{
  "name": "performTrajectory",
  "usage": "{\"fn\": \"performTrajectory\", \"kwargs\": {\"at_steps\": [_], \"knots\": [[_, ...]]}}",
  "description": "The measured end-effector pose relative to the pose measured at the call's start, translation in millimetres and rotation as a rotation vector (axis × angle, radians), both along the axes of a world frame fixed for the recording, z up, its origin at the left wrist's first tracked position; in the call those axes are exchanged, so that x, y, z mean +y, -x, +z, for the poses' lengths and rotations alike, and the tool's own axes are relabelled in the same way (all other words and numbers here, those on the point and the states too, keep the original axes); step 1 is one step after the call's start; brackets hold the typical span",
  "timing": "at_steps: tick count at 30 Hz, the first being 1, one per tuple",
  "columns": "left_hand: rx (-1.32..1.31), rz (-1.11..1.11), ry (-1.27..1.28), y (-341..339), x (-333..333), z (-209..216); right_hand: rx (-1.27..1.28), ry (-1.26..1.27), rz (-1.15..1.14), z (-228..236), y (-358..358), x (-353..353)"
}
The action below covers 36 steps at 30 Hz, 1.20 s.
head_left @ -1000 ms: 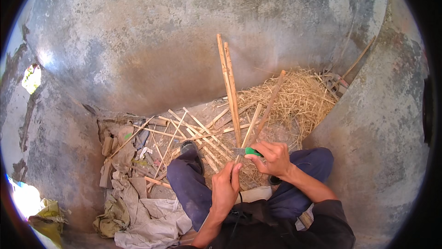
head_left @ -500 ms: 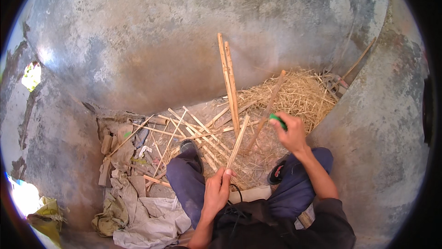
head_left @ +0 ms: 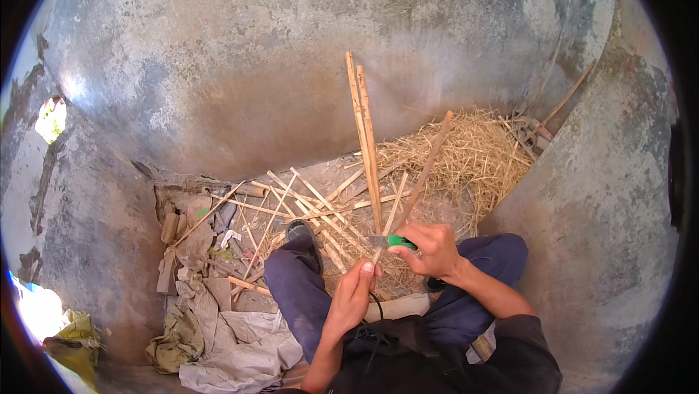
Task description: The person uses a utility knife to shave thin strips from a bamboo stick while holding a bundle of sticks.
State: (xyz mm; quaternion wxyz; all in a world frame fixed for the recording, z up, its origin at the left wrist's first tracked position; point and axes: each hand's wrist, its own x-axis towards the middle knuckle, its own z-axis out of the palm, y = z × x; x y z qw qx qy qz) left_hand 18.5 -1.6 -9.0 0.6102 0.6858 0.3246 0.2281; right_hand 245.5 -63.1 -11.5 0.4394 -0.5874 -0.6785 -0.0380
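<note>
My left hand [head_left: 351, 298] grips the lower end of a pale split wooden strip [head_left: 395, 206], its thumb laid along it. The strip slants up and away between my legs. In my closed right hand [head_left: 431, 245] is a knife [head_left: 400, 242] with a green handle. Its short grey blade points left and lies across the strip, just above my left fingertips. How deep the edge sits in the wood cannot be made out.
Two tall sticks [head_left: 368, 139] lean on the far wall, with a brown stick [head_left: 429, 161] beside them. A straw-like shavings heap [head_left: 470, 150] lies far right. Several loose strips [head_left: 313, 208] cross the floor. Crumpled cloth sacks [head_left: 237, 347] lie at lower left.
My right hand has come down and left with the knife, bringing the blade onto the strip. The strip's upper end has tipped slightly right; my left hand still holds it.
</note>
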Motion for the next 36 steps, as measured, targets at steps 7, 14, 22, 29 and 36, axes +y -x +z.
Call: {"fn": "performTrajectory", "kwargs": {"at_steps": [7,14,22,29,36], "knots": [[0.074,-0.021,-0.187,-4,-2,14,0.028,-0.004,0.005,5,2,0],[0.177,0.040,-0.337,-11,-7,15,-0.004,0.001,0.000,5,6,-1],[0.314,0.071,-0.431,-15,-9,11,-0.070,-0.049,-0.153,-2,-19,11],[0.306,0.030,-0.373,9,-18,-6,0.057,0.029,-0.362,36,-90,19],[0.228,0.049,-0.343,-9,-9,6,0.074,0.030,-0.052,14,-12,3]]}}
